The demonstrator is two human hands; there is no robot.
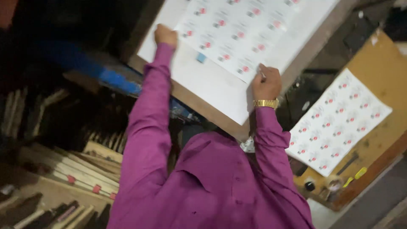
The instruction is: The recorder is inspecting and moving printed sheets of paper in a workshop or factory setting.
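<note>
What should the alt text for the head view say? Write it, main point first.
A person in a purple shirt presses a printed sheet of small red-marked labels onto a white board, the left hand at one edge of the sheet and the right hand, with a gold watch, at its near corner. A second printed sheet lies on a brown table to the right.

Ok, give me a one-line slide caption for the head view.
Left hand and right hand press a printed label sheet flat on a white board.

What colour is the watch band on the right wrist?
Gold: the metal watch band sits just below the right hand, seen in the head view.
</note>
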